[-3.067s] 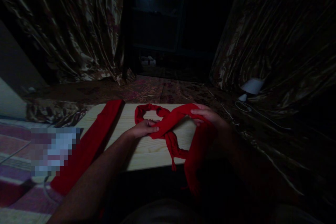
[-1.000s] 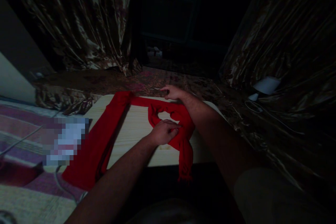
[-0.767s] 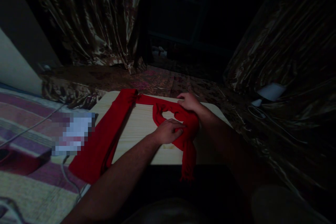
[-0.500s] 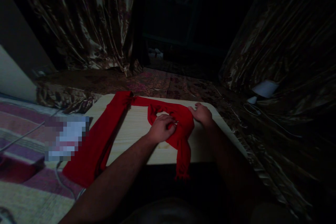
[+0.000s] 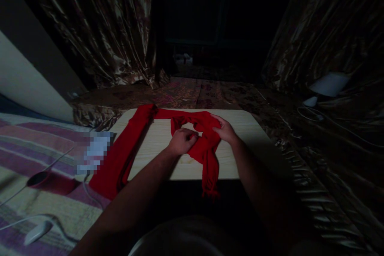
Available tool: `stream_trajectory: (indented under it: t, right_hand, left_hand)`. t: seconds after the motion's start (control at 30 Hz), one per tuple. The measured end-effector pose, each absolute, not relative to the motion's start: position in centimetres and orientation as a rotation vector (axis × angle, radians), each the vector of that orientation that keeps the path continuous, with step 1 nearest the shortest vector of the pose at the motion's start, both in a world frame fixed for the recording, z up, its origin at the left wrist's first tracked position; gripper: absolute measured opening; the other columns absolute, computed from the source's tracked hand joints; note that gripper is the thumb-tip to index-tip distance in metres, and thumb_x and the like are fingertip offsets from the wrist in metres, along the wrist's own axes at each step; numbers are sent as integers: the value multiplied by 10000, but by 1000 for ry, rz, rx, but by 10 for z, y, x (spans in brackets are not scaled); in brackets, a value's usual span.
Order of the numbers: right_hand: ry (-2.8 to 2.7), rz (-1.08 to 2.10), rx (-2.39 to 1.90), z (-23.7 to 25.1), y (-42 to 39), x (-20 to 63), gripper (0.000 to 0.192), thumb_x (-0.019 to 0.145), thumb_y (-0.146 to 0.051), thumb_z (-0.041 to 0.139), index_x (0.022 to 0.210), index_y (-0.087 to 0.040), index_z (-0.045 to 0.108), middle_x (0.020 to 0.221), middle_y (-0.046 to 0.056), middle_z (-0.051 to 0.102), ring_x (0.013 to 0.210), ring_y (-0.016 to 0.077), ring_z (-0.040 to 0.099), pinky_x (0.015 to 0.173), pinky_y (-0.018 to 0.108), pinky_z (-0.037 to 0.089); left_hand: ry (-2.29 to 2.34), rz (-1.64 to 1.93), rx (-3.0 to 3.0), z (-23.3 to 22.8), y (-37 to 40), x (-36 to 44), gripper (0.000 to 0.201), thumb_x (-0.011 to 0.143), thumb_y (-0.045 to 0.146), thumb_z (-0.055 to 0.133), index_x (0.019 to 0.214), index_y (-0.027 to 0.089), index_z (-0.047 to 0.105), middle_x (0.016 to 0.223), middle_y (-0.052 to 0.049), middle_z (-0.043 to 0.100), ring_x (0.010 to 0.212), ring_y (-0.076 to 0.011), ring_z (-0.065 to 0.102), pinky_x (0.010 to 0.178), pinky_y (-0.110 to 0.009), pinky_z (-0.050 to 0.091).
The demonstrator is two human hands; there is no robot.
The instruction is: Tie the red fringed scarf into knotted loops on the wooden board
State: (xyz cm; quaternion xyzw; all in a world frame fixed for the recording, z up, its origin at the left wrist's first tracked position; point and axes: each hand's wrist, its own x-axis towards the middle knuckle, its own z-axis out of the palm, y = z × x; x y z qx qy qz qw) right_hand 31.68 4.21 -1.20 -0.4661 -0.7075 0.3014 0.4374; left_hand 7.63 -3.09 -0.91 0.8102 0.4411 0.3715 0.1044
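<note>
A red scarf (image 5: 211,144) lies on a pale wooden board-like table (image 5: 162,140), curved into a loop with an opening in its middle. Its fringed end hangs over the near edge. My left hand (image 5: 181,142) is closed at the left side of the loop, fingers and thumb pinching the cloth. On the loop's right side my right hand (image 5: 225,129) grips the scarf's outer edge between thumb and fingers. A straight strip runs along the far edge to a wide folded length of the scarf at the left. Dim light hides fine detail.
Left of the table spreads a striped bedcover (image 5: 27,140) with a dark red cylindrical object (image 5: 57,183), cables and a small white device (image 5: 38,232). Patterned curtains (image 5: 120,28) hang behind. A white lamp (image 5: 330,84) stands at the right.
My right hand has moved in from beside the loop and now grips its edge. The opening in the loop looks wider. The camera view has shifted a little.
</note>
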Motion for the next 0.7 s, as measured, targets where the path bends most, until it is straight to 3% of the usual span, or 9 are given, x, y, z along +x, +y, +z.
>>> stream_trajectory:
  t: [0.2, 0.43, 0.57, 0.63, 0.7]
  right_hand:
    - [-1701, 430, -1186, -6, 40, 322, 596, 762, -42, 480, 1290, -238, 676, 1395, 33, 614, 1282, 165, 575, 1127, 307, 417]
    - [-1642, 220, -1511, -4, 39, 321, 425, 865, -284, 619, 1283, -274, 694, 1475, 65, 551, 1359, 246, 503, 1151, 398, 384]
    - [-1954, 72, -1284, 9, 22, 312, 242, 933, -386, 587, 1052, -316, 786, 1482, 1, 549, 1473, 237, 329, 1208, 482, 239]
    - [-2149, 101, -1227, 14, 13, 304, 272, 951, -469, 564, 972, -333, 798, 1523, -33, 502, 1509, 257, 246, 1216, 540, 144]
    - [-2308, 182, -1245, 16, 7, 296, 339, 977, -518, 503, 977, -345, 795, 1514, -38, 513, 1504, 267, 260, 1211, 576, 63]
  left_hand:
    - [1345, 1073, 2465, -12, -30, 75, 316, 946, 324, 531, 1168, 228, 734, 1128, -62, 750, 1062, -218, 678, 985, -370, 500]
    - [1321, 1082, 2511, -11, -34, 74, 377, 957, 376, 523, 1256, 217, 689, 1169, -85, 732, 1058, -246, 666, 971, -422, 505]
    - [1179, 1055, 2587, -7, -37, 75, 401, 957, 348, 535, 1323, 236, 652, 1226, -80, 714, 1133, -246, 645, 1003, -430, 483]
    - [1110, 1019, 2640, -7, -37, 76, 389, 963, 329, 532, 1328, 261, 650, 1258, -68, 703, 1162, -239, 636, 1017, -432, 470]
    - [1103, 999, 2667, -7, -37, 76, 355, 969, 326, 528, 1281, 261, 683, 1249, -69, 708, 1148, -238, 644, 1001, -430, 476]
